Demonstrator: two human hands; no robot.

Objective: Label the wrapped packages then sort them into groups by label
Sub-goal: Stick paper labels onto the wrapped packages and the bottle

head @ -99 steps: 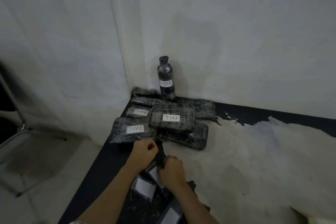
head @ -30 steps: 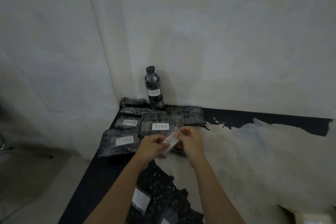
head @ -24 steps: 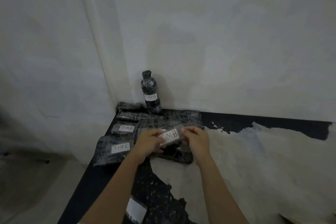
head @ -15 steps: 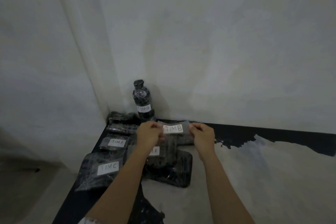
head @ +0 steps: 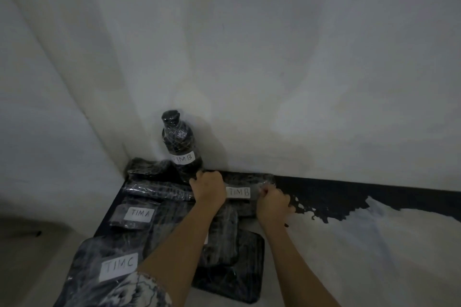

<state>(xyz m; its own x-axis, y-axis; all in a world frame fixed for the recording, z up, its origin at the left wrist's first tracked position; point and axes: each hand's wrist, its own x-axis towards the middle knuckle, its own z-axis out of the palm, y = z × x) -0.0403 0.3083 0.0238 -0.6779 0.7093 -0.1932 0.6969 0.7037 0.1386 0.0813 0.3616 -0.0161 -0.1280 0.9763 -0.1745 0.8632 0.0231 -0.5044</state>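
**Labelling step, back left corner of the bench (head: 374,252).** From left: package marked TIMC (head: 109,271) at the left edge, nearest the front; package marked TIMA (head: 137,215) behind it; wrapped bottle (head: 178,142), upright in the corner, marked TIMB. Left hand (head: 209,189), fingers curled, pinches the left end of a TIMB label (head: 238,192). Right hand (head: 273,203), likewise curled, pinches the right end. The label is stretched between them across a long wrapped package (head: 247,179) that lies along the back edge, just right of the bottle. Whether it already adheres cannot be told. Judged step: fixing the label. The next move calls for smoothing the strip flat from end to end and letting go. This package would then stay beside the bottle that shares its mark, apart from the TIMA and TIMC items.
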